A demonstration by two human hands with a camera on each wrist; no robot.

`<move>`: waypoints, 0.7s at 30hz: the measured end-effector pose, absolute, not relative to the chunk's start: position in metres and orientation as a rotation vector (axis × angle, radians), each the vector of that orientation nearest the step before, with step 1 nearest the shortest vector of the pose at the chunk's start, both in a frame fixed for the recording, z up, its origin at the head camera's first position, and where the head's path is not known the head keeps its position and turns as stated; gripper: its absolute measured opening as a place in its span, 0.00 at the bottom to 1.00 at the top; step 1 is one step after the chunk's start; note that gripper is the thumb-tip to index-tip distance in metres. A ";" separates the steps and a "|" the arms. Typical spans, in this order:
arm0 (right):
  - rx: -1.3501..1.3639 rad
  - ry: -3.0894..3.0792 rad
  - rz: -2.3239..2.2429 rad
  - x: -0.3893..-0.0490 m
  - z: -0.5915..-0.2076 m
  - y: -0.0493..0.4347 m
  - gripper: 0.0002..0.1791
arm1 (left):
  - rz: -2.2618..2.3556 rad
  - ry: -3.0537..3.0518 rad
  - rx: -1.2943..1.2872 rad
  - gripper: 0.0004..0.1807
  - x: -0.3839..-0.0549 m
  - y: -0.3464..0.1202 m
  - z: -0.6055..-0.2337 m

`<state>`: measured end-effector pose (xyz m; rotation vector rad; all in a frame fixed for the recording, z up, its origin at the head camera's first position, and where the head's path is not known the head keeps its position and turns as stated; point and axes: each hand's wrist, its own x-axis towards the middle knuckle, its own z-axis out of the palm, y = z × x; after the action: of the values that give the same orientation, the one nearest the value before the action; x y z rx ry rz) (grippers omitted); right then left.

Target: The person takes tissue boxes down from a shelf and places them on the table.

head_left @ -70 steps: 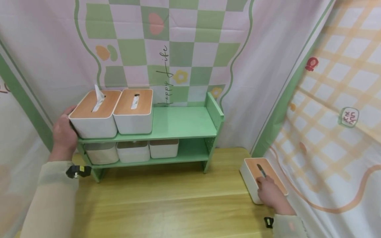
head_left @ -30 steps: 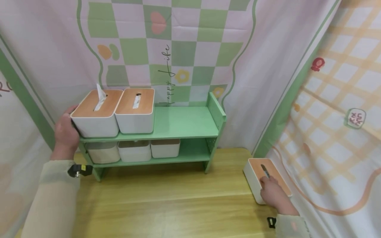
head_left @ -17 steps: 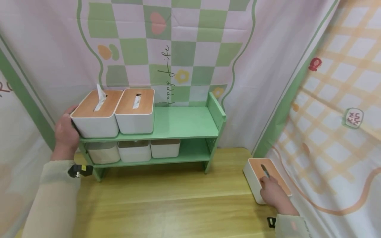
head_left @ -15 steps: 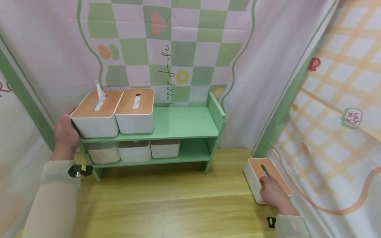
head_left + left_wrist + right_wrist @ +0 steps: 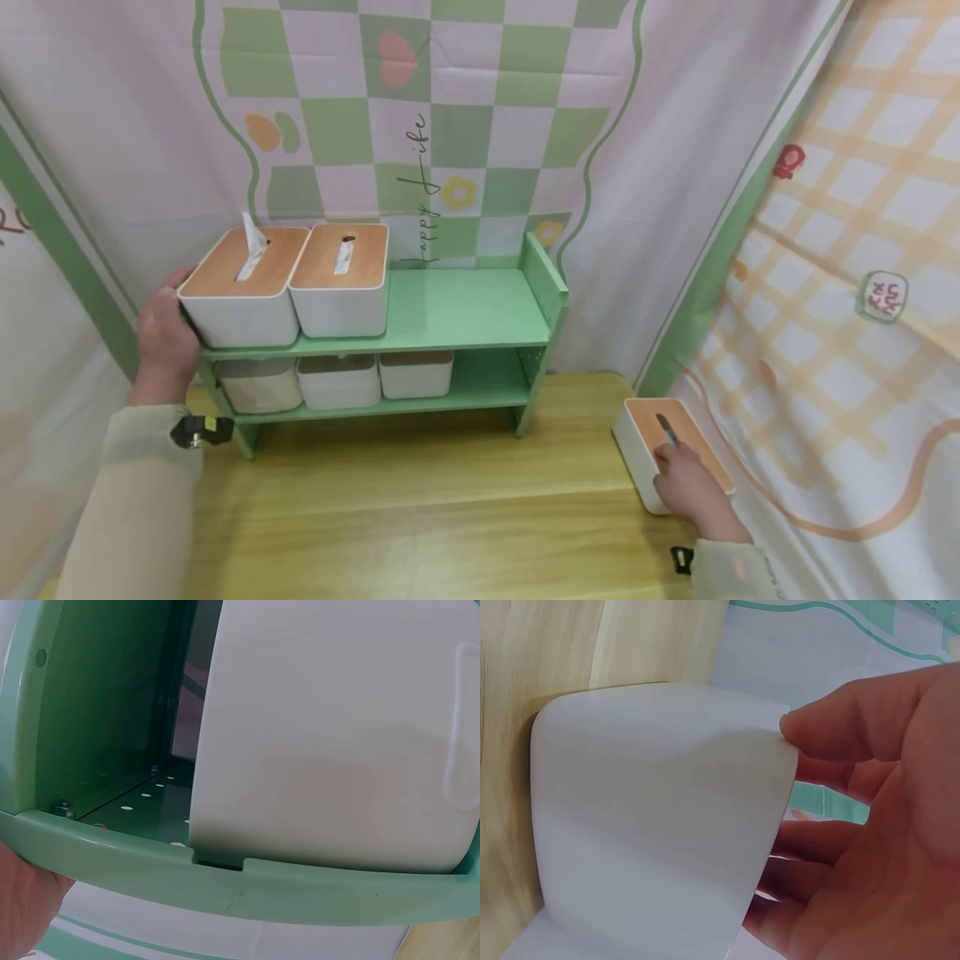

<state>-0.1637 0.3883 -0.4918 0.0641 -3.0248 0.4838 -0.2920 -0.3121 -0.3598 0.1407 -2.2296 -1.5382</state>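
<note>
In the head view, my left hand (image 5: 167,329) holds the left end of the green two-tier shelf (image 5: 468,308), its fingertips partly hidden behind a tissue box (image 5: 243,321). That white box has a wood-look lid, and a tissue pokes up from its slot. A second tissue box (image 5: 341,312) stands right beside it on the upper tier. At far right, my right hand (image 5: 692,487) grips another white tissue box (image 5: 633,458) on the table. In the right wrist view, the thumb (image 5: 817,727) presses the box's edge while the other fingers (image 5: 817,840) reach behind it over the lid.
The shelf's lower tier holds a cream bin (image 5: 258,387), a white bin (image 5: 339,385) and a box with a brown top (image 5: 415,377). A wooden table (image 5: 420,517) lies under everything. Patterned curtains (image 5: 847,350) hang at the back and both sides, close to the right-hand box.
The head view has shifted slightly since the earliest frame. Both hands and all the boxes keep their places.
</note>
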 end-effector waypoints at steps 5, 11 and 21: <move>0.046 -3.031 0.473 -0.165 -0.491 0.388 0.23 | -1.540 -2.230 0.142 0.32 -0.292 -0.313 -0.360; 0.005 -3.029 0.421 -0.165 -0.487 0.384 0.30 | -1.525 -2.238 0.153 0.33 -0.292 -0.312 -0.359; 0.138 -2.988 0.487 -0.167 -0.459 0.333 0.24 | -1.530 -2.242 0.146 0.33 -0.291 -0.310 -0.358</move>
<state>-0.1667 0.3331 -0.4587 0.1384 -2.9878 0.4873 -0.2907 -0.3100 -0.3576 0.1459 -2.2418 -1.5302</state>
